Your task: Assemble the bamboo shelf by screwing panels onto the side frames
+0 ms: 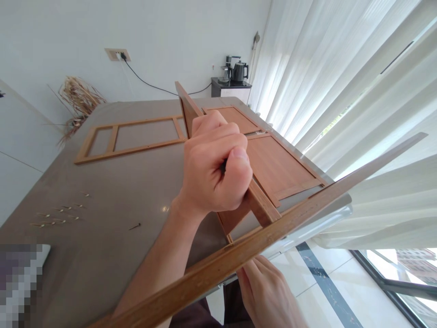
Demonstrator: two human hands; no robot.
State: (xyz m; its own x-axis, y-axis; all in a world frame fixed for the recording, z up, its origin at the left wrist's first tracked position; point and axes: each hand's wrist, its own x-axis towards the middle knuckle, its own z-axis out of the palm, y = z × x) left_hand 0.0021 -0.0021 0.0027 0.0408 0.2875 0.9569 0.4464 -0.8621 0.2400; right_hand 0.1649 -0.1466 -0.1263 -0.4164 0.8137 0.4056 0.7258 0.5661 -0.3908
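My left hand (216,164) is closed in a fist around the edge of a wooden board (264,205), whose far end rises past my knuckles. The near end of that board meets a long wooden rail (259,241), which slants across the view from lower left to upper right. Below the rail is my right hand (266,291), its fingers drawn together at the rail's near side. Their tips are partly hidden, so what they hold cannot be made out. Beyond the board, a wooden panel (280,168) lies flat on the table.
An open wooden frame (148,148) lies on the grey-brown table (112,191). Several screws (61,209) sit at the left, with a single screw (134,226) nearer my arm. Dried stalks (78,98), a kettle (240,71) and curtains (327,68) are around it.
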